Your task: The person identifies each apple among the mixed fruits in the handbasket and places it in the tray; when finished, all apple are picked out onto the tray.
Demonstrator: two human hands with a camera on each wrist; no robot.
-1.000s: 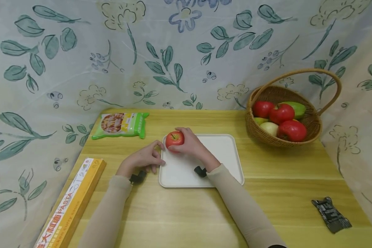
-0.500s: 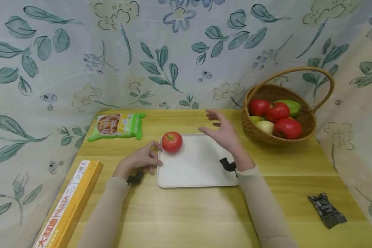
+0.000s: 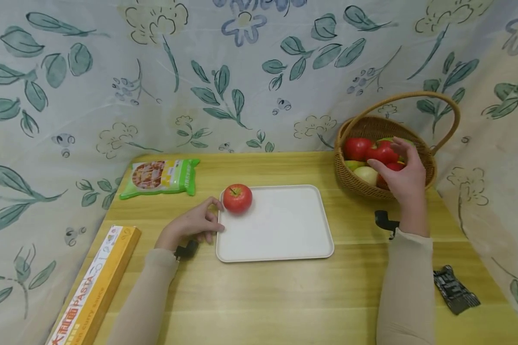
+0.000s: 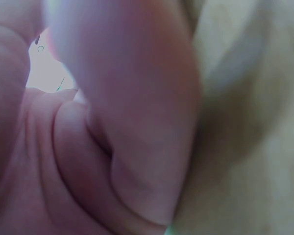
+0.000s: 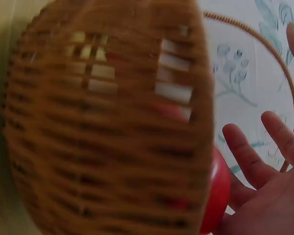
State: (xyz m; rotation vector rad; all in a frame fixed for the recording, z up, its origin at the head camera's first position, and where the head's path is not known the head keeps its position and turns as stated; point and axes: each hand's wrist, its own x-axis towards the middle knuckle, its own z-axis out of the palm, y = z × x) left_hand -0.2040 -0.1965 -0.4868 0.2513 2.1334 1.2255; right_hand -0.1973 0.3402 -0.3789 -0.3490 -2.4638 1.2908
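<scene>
A red apple (image 3: 237,198) sits in the upper left corner of a white tray (image 3: 280,225). At the tray's left edge, my left hand (image 3: 192,223) holds the rim with curled fingers and thumb. Its bent fingers (image 4: 132,112) fill the left wrist view. Over the front right of the wicker basket (image 3: 358,184), my right hand (image 3: 407,172) is spread and holds nothing. The basket contains several red fruits (image 3: 357,149), a pale round fruit (image 3: 366,175) and a green item partly hidden by my hand. In the right wrist view, a red fruit (image 5: 216,191) shows beside my hand, past the basket's side.
A green snack packet (image 3: 159,178) lies at the back left of the wooden table (image 3: 259,306). The long yellow pasta box (image 3: 95,287) runs along the left edge. A small black wrapped packet (image 3: 455,290) is at the right, beside my right sleeve. Behind hangs a floral cloth (image 3: 241,72).
My right hand has let go of the apple on the tray and moved right to the basket. My left hand has stayed at the tray's edge.
</scene>
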